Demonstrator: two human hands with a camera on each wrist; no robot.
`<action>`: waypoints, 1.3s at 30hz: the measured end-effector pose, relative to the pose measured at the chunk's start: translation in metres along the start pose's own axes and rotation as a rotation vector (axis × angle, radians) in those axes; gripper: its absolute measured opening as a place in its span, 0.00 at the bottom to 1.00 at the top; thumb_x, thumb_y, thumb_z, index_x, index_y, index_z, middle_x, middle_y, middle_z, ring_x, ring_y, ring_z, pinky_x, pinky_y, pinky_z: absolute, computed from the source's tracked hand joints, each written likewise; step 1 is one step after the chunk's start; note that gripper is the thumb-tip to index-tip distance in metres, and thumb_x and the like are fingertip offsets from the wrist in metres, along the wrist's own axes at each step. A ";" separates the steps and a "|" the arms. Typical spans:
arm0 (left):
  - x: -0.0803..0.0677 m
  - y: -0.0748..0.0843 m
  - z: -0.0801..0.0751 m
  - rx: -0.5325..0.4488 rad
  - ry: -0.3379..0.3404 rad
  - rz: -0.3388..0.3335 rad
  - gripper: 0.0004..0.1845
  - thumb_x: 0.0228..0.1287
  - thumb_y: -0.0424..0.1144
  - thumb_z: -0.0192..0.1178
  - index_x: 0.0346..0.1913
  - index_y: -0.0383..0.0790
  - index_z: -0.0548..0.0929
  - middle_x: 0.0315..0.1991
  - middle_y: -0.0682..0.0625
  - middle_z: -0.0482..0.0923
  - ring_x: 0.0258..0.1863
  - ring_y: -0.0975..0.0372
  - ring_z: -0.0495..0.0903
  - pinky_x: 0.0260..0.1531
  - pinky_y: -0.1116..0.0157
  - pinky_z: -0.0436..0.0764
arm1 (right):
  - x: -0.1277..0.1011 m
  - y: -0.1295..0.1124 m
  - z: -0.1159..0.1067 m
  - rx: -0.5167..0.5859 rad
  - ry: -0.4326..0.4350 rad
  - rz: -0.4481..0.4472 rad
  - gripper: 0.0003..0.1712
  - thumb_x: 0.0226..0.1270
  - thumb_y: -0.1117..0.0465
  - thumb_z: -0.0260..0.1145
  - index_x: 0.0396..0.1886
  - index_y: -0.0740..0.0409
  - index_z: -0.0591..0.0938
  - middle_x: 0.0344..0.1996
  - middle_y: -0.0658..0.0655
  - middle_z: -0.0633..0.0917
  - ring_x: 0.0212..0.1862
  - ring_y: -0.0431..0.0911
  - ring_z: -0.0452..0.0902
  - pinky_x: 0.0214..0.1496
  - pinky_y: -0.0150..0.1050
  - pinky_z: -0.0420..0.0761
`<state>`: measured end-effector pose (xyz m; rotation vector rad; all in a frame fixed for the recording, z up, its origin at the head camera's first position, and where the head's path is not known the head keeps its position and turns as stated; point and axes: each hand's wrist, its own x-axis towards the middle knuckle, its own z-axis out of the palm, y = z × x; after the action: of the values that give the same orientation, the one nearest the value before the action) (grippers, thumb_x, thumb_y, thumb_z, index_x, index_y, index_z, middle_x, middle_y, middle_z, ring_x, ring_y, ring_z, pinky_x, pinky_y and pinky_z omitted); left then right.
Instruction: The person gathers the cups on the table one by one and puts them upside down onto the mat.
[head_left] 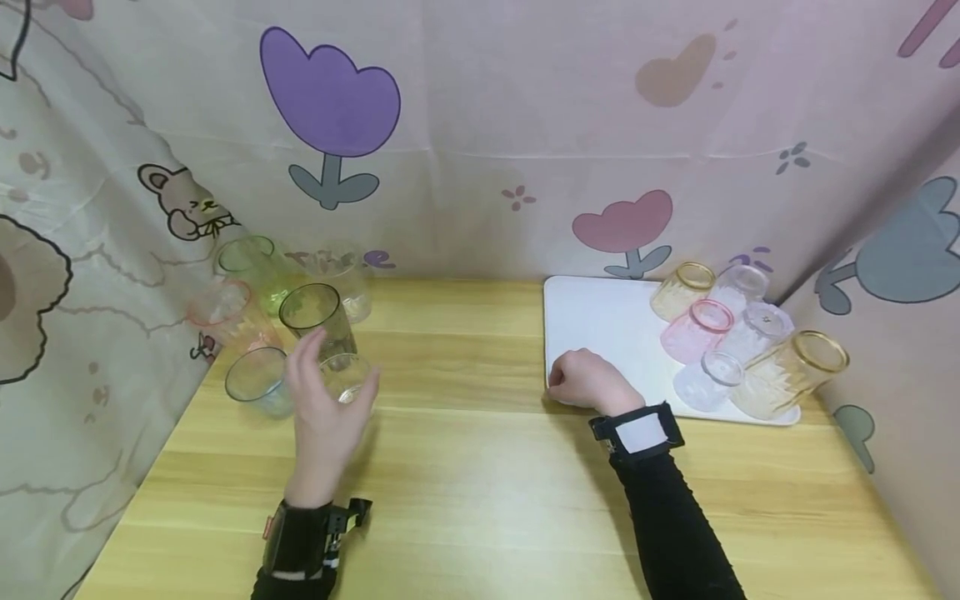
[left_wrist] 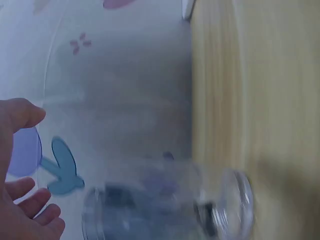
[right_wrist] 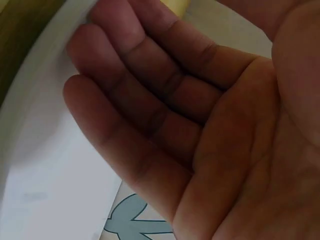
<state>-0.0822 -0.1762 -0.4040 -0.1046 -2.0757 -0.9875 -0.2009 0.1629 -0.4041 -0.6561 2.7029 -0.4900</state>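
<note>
My left hand [head_left: 324,425] holds nothing, its fingers [head_left: 305,367] parted wide near a clear, round-rimmed tumbler [head_left: 343,380] on the wood-grained worktop [head_left: 480,500]; my right hand [head_left: 592,380], fingers loosely curved, palm bare, is at a smooth white tray's edge [head_left: 592,312], near translucent pink and amber cups [head_left: 693,333].

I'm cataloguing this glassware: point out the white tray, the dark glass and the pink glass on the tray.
White tray [head_left: 596,315]: head view, bare surface.
Dark glass [head_left: 336,328]: head view, side wall.
Pink glass [head_left: 693,335]: head view, side wall.
</note>
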 end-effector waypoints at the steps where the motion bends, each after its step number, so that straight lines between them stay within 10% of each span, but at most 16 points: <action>1: -0.003 -0.002 -0.004 0.002 0.004 -0.024 0.45 0.55 0.30 0.76 0.72 0.24 0.62 0.70 0.28 0.61 0.71 0.38 0.61 0.73 0.41 0.64 | 0.000 0.000 0.000 -0.008 -0.002 -0.003 0.07 0.62 0.60 0.73 0.25 0.54 0.86 0.25 0.49 0.83 0.30 0.45 0.75 0.37 0.43 0.79; 10: -0.024 -0.018 -0.015 0.021 -0.016 -0.135 0.60 0.42 0.26 0.82 0.77 0.25 0.54 0.70 0.22 0.57 0.72 0.33 0.57 0.72 0.33 0.60 | 0.003 0.002 0.002 -0.009 -0.015 0.000 0.09 0.61 0.62 0.74 0.22 0.54 0.84 0.22 0.49 0.81 0.28 0.45 0.73 0.33 0.40 0.75; 25: -0.038 -0.033 -0.006 -0.145 -0.130 -0.615 0.56 0.51 0.27 0.79 0.76 0.24 0.51 0.72 0.26 0.57 0.73 0.34 0.59 0.74 0.36 0.59 | 0.005 0.004 0.004 -0.017 -0.012 0.010 0.10 0.59 0.61 0.74 0.21 0.52 0.84 0.22 0.48 0.81 0.28 0.45 0.73 0.33 0.40 0.75; 39: -0.039 -0.033 -0.001 -0.172 -0.149 -0.685 0.49 0.58 0.31 0.76 0.74 0.24 0.54 0.71 0.27 0.60 0.73 0.33 0.60 0.73 0.36 0.62 | 0.004 0.005 0.005 -0.018 -0.003 0.000 0.09 0.58 0.62 0.74 0.21 0.53 0.84 0.22 0.48 0.81 0.27 0.45 0.74 0.33 0.40 0.75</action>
<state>-0.0681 -0.1895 -0.4514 0.4901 -2.1991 -1.6033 -0.2045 0.1634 -0.4111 -0.6611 2.7078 -0.4654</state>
